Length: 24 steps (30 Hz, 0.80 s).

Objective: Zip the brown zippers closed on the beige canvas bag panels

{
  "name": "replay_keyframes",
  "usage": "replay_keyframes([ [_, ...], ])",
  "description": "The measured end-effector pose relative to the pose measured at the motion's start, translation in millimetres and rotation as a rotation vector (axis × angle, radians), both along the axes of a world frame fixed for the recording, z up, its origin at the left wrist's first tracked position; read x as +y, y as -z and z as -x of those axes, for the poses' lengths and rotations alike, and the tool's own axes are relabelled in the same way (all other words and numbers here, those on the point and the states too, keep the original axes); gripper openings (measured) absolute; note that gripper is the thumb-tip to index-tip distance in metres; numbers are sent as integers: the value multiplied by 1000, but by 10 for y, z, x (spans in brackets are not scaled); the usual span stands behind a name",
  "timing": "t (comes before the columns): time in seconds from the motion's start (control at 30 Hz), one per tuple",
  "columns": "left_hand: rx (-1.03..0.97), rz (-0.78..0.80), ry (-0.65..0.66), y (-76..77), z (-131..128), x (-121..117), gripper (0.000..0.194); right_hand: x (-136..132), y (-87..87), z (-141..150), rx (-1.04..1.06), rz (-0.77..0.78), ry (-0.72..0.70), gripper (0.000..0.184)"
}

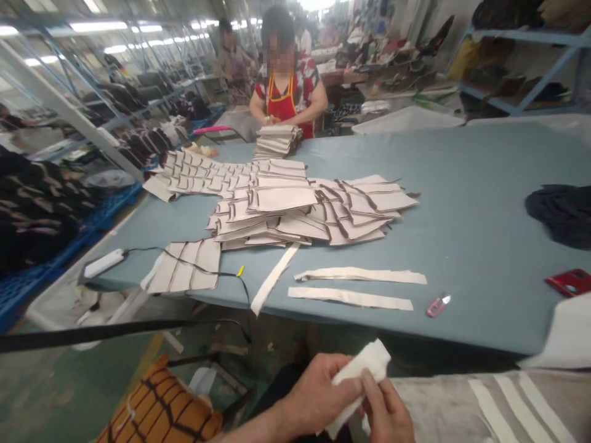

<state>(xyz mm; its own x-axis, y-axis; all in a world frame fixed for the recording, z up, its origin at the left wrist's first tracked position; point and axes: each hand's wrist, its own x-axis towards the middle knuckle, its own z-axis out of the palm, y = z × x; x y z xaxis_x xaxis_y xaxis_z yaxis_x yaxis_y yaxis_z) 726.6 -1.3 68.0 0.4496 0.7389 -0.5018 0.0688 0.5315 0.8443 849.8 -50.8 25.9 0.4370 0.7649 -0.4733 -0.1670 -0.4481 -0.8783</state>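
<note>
My left hand (318, 391) and my right hand (388, 411) meet low in the head view, in front of the table. Between them is a cream fabric strip (369, 359), with the fingers of both hands pinched on it. Its lower end hangs below the left thumb, partly hidden by the hands. On the table edge beyond lie two similar flat strips, a far strip (360, 275) and a near strip (351, 298). A third strip (274, 280) slants out from under the cloth pieces. Thread snips (436, 305) with a pink handle rest to their right.
Overlapping piles of cream cloth pieces with dark edges (286, 200) spread across the blue-grey table (462, 234). A white power strip (105, 263) with a black cord lies left. Dark cloth (561, 212) and a red object (570, 282) lie right. A co-worker (286, 92) stands opposite.
</note>
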Motion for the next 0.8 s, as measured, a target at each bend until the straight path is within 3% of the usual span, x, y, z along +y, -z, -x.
replay_keyframes([
  [0.1, 32, -21, -68, 122, 202, -54, 36, 52, 87, -45, 105, -11, -19, 54],
  [0.3, 282, -144, -491, 605, 976, 30, 53, 255, 217, -86, 184, -26, 13, 49],
  [0.4, 369, -209, -674, 816, 1269, 104, 74, 365, 200, 30, 131, -13, -40, 48],
  [0.5, 443, -261, -801, 947, 1479, 153, 78, 518, 168, 268, 99, -13, -105, 51],
  [0.67, 557, -294, -868, 1107, 1917, 291, 65, 846, 120, 831, 90, -29, -269, 55],
  [0.8, 514, -289, -706, 1282, 2291, 525, 44, 1152, 40, 1283, 142, -81, -329, 51],
])
